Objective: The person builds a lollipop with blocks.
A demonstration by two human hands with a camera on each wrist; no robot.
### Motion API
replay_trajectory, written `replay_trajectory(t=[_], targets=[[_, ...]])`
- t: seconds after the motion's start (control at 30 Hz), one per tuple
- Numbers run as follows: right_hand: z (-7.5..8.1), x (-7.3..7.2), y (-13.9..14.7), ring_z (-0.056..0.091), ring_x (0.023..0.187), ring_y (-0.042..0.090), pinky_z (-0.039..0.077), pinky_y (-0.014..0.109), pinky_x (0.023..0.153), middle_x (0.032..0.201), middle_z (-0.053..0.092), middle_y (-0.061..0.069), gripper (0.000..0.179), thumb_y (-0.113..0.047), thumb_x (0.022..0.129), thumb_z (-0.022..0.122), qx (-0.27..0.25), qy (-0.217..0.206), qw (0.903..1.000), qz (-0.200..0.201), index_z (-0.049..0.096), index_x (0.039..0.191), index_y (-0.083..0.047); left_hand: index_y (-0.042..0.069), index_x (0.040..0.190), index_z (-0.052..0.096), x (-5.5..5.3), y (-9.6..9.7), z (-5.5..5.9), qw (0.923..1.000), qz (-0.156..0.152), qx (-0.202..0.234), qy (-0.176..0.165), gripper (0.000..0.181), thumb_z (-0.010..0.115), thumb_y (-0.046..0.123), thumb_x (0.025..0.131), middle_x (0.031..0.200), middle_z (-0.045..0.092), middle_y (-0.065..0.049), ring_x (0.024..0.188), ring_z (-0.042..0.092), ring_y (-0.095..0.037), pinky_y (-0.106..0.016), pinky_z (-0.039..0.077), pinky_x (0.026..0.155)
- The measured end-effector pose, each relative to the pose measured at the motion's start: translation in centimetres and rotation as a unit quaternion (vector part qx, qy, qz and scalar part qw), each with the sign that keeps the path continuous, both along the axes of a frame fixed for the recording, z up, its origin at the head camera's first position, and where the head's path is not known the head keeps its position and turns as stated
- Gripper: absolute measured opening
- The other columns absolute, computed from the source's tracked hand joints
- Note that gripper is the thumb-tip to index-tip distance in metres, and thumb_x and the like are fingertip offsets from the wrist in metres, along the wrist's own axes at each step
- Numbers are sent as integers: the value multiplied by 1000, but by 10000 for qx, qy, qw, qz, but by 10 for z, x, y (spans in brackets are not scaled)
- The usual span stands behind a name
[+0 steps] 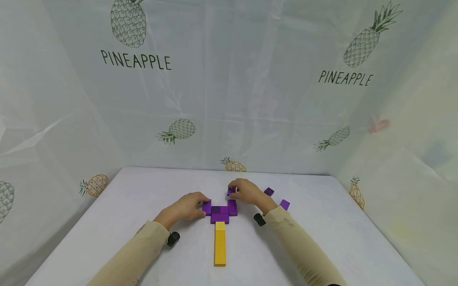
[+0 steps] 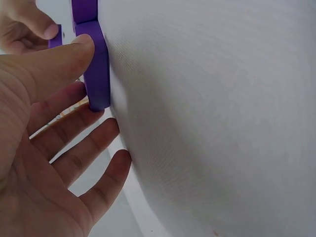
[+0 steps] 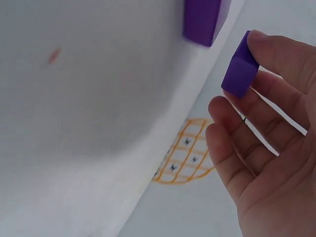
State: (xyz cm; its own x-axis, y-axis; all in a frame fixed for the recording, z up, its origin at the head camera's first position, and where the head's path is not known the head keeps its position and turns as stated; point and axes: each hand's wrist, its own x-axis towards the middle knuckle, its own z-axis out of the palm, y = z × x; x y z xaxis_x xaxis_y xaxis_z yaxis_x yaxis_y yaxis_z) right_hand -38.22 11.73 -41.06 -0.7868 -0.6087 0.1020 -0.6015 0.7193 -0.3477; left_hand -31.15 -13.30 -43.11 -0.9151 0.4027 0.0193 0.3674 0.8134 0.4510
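My left hand [image 1: 187, 206] holds the purple block [image 1: 206, 208] at the left end of a flat arrangement, its thumb on the near side in the left wrist view and the other fingers spread. Between thumb and fingertips, my right hand [image 1: 249, 192] pinches a small purple block [image 3: 240, 74], held above the upright purple block [image 1: 232, 207] on the right side. Two small purple blocks [image 1: 224, 209] lie side by side in the middle, over a wider purple block [image 1: 220, 219]. Below it, a short yellow block [image 1: 220, 226] and a long yellow block [image 1: 220, 249] form a stem.
Two loose purple blocks lie beyond my right wrist, one dark [image 1: 269, 192] and one lighter [image 1: 284, 204]. The white table [image 1: 143, 190] ends at a hanging sheet [image 1: 229, 99] printed with pineapples. Black wrist devices [image 1: 173, 239] sit under both forearms.
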Motion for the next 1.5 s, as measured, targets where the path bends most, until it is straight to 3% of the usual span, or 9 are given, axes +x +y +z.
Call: replay_trajectory(t=[0.17,0.6,1.03,1.5], targets=[[1,6,-13,58,87,13,52,27,78,99,66,-1,33,-20,89,73,-35,-2,9996,287,68,119,-5,10,124,65,1,0,1,10000,-2,77,-4,45,79,20,83,122,62,-7,112,57,-25,-45,44,102],[-6,16,-38,56,80,9,50,19,71,101,66,-4,31,-19,90,72,-106,-462,9972,582,68,119,-7,9,122,66,-1,-3,-3,9999,8,166,38,44,80,19,81,119,64,-6,110,57,-25,-46,43,102],[-12,17,-48,60,89,8,52,20,80,106,67,-2,23,-14,91,70,-42,-727,9961,492,70,113,-9,8,122,66,-1,-4,-5,9998,2,162,97,44,80,19,81,119,64,-7,113,57,-26,-46,43,103],[-9,19,-50,60,90,9,52,21,81,107,68,0,23,-12,93,67,20,-661,9964,539,69,115,-8,7,121,66,1,-3,-1,9997,-30,221,99,44,80,18,82,118,64,-7,111,57,-26,-46,43,102]])
